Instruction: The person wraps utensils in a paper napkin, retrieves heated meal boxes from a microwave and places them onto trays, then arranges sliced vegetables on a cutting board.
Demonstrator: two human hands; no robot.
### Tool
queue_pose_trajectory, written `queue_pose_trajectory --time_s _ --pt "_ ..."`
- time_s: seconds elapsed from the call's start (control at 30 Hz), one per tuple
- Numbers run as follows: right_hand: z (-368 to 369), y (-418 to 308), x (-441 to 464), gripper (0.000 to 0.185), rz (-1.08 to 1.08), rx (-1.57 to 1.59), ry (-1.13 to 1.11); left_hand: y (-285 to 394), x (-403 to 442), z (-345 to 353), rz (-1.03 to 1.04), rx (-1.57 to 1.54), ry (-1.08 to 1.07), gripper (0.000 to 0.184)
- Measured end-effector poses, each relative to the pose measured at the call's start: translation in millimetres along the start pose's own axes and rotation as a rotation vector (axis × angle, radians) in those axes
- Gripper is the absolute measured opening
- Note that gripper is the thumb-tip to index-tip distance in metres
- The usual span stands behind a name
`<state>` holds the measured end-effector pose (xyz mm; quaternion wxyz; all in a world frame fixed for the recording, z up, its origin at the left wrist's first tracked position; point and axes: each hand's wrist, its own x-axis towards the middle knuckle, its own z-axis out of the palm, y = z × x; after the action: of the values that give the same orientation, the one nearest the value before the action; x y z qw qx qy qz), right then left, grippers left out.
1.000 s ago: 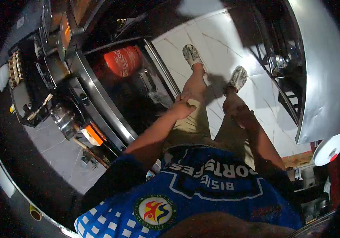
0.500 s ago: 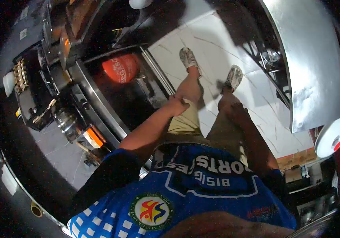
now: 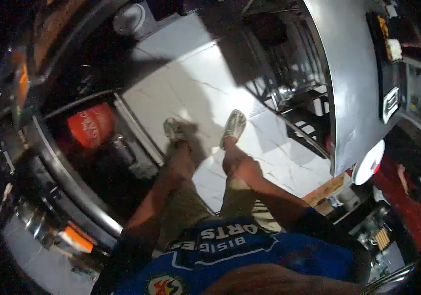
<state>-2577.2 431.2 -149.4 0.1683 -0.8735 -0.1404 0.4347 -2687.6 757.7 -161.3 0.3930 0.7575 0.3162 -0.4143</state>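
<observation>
At the left of my feed, an orange-and-white item (image 3: 78, 239) lies on a grey surface (image 3: 38, 260), near its inner edge. A red cylinder (image 3: 90, 125) sits on the floor side of the steel counter (image 3: 73, 177). The left hand (image 3: 173, 172) lies against the left leg (image 3: 183, 153); the right hand (image 3: 247, 169) lies over the right leg (image 3: 231, 150), near the knee. Shadow and blur keep me from telling whether either grips or merely rests. I judge this a resting step; any reach would call for lifting a hand clear. Farther right, a white disc (image 3: 368, 162) is just beside the steel table's (image 3: 353, 98) near corner.
</observation>
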Motion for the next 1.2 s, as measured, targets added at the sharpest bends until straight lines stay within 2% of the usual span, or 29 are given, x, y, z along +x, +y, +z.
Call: queue_pose_trajectory --time_s 0.03,0.07,0.17,0.23,0.33,0.37,0.4,0.47,0.57,0.7,0.8,0.97,1.0,1.2 --pt "-9 -9 5 0.045 0.073 -0.093 -0.269 1 10 5 0.033 -0.023 0.040 0.076" --pt "4 -5 6 0.039 0.153 -0.057 -0.296 4 17 7 0.060 -0.050 0.077 0.075" --pt "0 -14 14 0.033 0.087 -0.148 -0.193 0 29 16 0.113 -0.126 0.160 0.073" --pt "2 -8 21 0.032 -0.022 -0.206 -0.288 -8 34 22 0.125 -0.161 0.200 0.072" --pt "-6 -15 22 0.032 0.045 -0.178 -0.281 -10 42 26 0.134 -0.206 0.252 0.070" --pt "-34 -48 25 0.032 0.041 -0.145 -0.371 -15 45 24 0.138 -0.221 0.263 0.070" --pt "-26 -40 26 0.032 0.053 -0.162 -0.372 -18 48 26 0.140 -0.231 0.274 0.069" --pt "-10 -21 26 0.031 0.012 -0.133 -0.216 -23 53 30 0.142 -0.250 0.294 0.068" --pt "-2 -6 24 0.029 0.009 -0.183 -0.126 -25 57 33 0.146 -0.268 0.322 0.066" --pt "-1 -6 26 0.029 -0.039 -0.222 -0.117 -29 63 32 0.141 -0.282 0.344 0.064" --pt "-4 -8 25 0.028 -0.050 -0.107 -0.093 -27 67 30 0.146 -0.285 0.350 0.062" --pt "-1 -10 28 0.027 -0.058 -0.189 -0.091 -36 66 24 0.141 -0.272 0.376 0.059" --pt "8 -3 28 0.027 -0.160 -0.228 -0.024 -38 63 22 0.137 -0.264 0.381 0.058" --pt "26 18 28 0.029 -0.156 -0.054 -0.029 -36 50 4 0.131 -0.247 0.395 0.055"
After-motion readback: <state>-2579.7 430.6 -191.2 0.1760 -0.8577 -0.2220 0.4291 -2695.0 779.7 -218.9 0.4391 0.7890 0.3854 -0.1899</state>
